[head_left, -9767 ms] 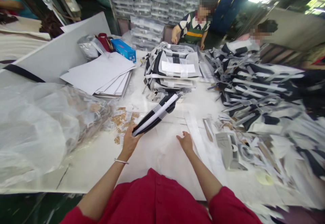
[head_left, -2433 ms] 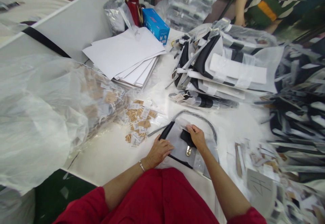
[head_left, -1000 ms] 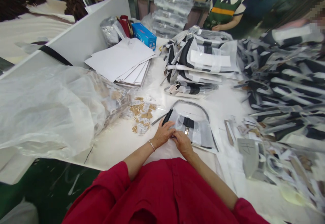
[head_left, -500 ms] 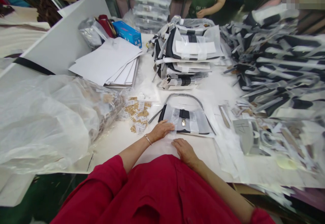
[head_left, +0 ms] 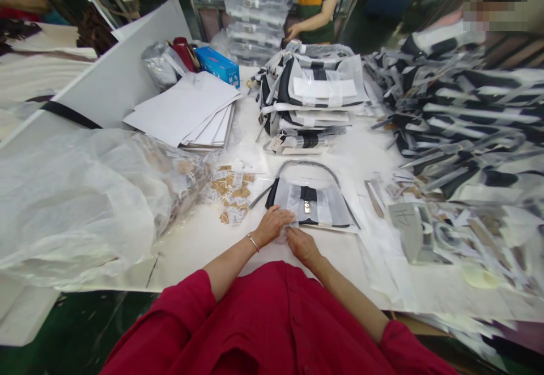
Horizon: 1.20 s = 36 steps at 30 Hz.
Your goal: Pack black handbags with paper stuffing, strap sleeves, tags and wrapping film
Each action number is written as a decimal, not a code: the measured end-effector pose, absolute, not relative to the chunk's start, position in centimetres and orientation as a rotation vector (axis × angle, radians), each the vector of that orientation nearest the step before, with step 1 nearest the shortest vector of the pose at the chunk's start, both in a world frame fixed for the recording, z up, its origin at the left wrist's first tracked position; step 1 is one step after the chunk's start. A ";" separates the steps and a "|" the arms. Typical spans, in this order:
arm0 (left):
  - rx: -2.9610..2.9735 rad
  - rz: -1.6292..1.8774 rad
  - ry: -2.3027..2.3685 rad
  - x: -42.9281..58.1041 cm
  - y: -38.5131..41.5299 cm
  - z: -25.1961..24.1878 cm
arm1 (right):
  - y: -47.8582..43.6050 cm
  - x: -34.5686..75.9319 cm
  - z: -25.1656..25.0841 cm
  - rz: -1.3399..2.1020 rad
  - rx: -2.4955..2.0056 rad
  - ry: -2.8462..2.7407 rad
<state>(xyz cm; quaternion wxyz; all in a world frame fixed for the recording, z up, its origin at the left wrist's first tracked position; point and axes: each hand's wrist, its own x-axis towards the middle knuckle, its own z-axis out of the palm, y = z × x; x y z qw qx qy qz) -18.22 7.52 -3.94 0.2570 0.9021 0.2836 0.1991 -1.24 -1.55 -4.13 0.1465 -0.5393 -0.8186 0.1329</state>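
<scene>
A grey and black handbag (head_left: pixel 314 205) in clear plastic wrap lies flat on the white table (head_left: pixel 199 239) in front of me, its curved handle pointing away. My left hand (head_left: pixel 274 223) rests flat on the bag's near left corner, fingers stretched out. Beside it, my right hand (head_left: pixel 298 243) touches the near edge of the plastic, with its fingers curled at the wrap's edge. Whether they pinch the plastic I cannot make out.
Small paper tags (head_left: pixel 232 185) lie scattered left of the bag. A large clear plastic sack (head_left: pixel 80 199) fills the left. White card sheets (head_left: pixel 187 111) and wrapped bag stacks (head_left: pixel 314 94) sit behind. More bags (head_left: pixel 459 114) pile at right. A person (head_left: pixel 314 1) stands across the table.
My right hand has moved forward from the table's near edge to the bag's near edge, close to my left hand. The bag has stayed put.
</scene>
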 end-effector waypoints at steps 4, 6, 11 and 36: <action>2.391 0.543 0.795 -18.2 7.6 -4.0 | -1.6 -1.1 -4.3 0.561 -1.554 -2.056; 2.360 0.531 0.801 -18.2 7.7 -4.0 | -1.6 -1.2 -4.5 0.535 -1.555 -1.995; 2.321 0.518 0.813 -18.2 7.8 -3.8 | -1.1 -1.6 -4.5 0.374 -1.495 -2.125; 2.425 0.523 0.744 -18.7 7.4 -3.6 | 0.3 -0.5 0.7 0.130 -1.401 -2.301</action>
